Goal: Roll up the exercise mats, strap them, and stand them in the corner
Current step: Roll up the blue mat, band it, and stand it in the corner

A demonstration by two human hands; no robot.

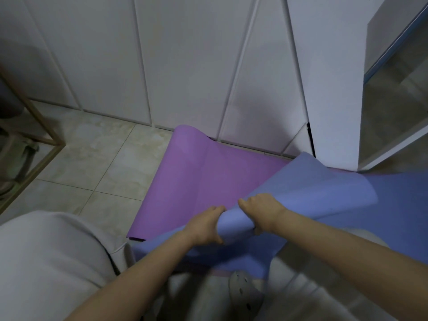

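Note:
A blue exercise mat lies partly over a purple exercise mat on the tiled floor. The blue mat's near end is curled into a loose roll. My left hand grips the left side of that roll, fingers curled over its top. My right hand grips the roll just to the right, fingers wrapped over the curled edge. The purple mat lies flat, with its far end curling up against the white panelled wall. No strap shows.
White panelled cupboard doors stand behind the mats. A white cabinet corner with a glass door rises at the right. A wooden-framed stand is at the left. My knee in light trousers and a grey clog are near.

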